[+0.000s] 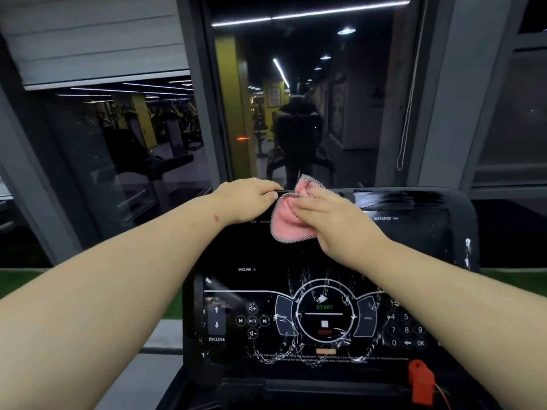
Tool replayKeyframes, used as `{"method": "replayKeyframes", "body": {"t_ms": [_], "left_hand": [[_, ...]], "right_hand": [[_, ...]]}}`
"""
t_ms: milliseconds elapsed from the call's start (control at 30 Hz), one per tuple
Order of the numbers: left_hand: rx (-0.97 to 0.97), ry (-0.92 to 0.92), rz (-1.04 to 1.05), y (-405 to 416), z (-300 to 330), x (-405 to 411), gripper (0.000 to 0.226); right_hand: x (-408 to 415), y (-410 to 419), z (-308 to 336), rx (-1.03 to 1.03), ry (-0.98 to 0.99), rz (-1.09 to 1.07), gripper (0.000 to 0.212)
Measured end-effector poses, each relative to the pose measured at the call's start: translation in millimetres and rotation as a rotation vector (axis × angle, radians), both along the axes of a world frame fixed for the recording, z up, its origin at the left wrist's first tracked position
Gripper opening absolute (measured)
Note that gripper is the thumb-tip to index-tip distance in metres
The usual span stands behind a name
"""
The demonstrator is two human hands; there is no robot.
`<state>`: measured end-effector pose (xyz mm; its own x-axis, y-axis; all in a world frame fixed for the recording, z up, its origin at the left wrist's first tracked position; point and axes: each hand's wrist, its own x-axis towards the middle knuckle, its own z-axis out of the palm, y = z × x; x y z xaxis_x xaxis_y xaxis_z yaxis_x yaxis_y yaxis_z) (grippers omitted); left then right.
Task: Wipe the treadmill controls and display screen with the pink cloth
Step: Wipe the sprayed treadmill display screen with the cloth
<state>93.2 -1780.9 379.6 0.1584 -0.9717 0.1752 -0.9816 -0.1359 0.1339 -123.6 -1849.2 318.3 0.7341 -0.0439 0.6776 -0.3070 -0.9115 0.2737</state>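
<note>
The black treadmill console [461,232] fills the lower middle of the head view. Its dark display screen [420,229] is the upper half, and the control panel [324,319] with START and STOP marks lies below, streaked with white smears. The pink cloth [285,221] is bunched against the top of the screen. My right hand [334,223] lies on the cloth, fingers pointing left and pressing it to the screen. My left hand [247,199] curls over the console's top edge just left of the cloth.
A red safety key [421,381] with a thin cord clips to the console's lower right. A dark window [296,99] stands right behind the console, reflecting a gym and a person. A white cord [407,113] hangs at the right of the window. Green turf [20,284] lies beneath.
</note>
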Motion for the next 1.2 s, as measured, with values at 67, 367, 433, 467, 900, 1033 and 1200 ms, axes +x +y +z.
{"method": "replayKeyframes", "body": {"t_ms": [67, 367, 433, 467, 900, 1033, 1200], "left_hand": [[0.001, -0.009, 0.002, 1, -2, 0, 0.039], [-0.017, -0.024, 0.025, 1, -4, -1, 0.039], [-0.021, -0.039, 0.035, 1, -5, 1, 0.04], [-0.022, -0.041, 0.033, 1, -5, 0, 0.04], [-0.053, -0.114, 0.046, 3, -8, -9, 0.041], [-0.069, -0.149, 0.048, 2, -11, -8, 0.04], [-0.115, -0.24, 0.056, 3, -19, -7, 0.045]], "right_hand": [[-14, -10, -10, -0.034, 0.052, -0.02, 0.048], [-21, -8, -8, 0.049, -0.18, -0.123, 0.042], [-13, -9, -24, 0.049, 0.021, -0.09, 0.05], [-19, -13, -33, 0.029, 0.116, -0.071, 0.054], [-76, 8, -71, 0.082, 0.18, -0.077, 0.048], [-86, 0, -56, 0.194, -0.153, -0.271, 0.032], [-67, 28, -94, 0.174, 0.0, -0.146, 0.036]]}}
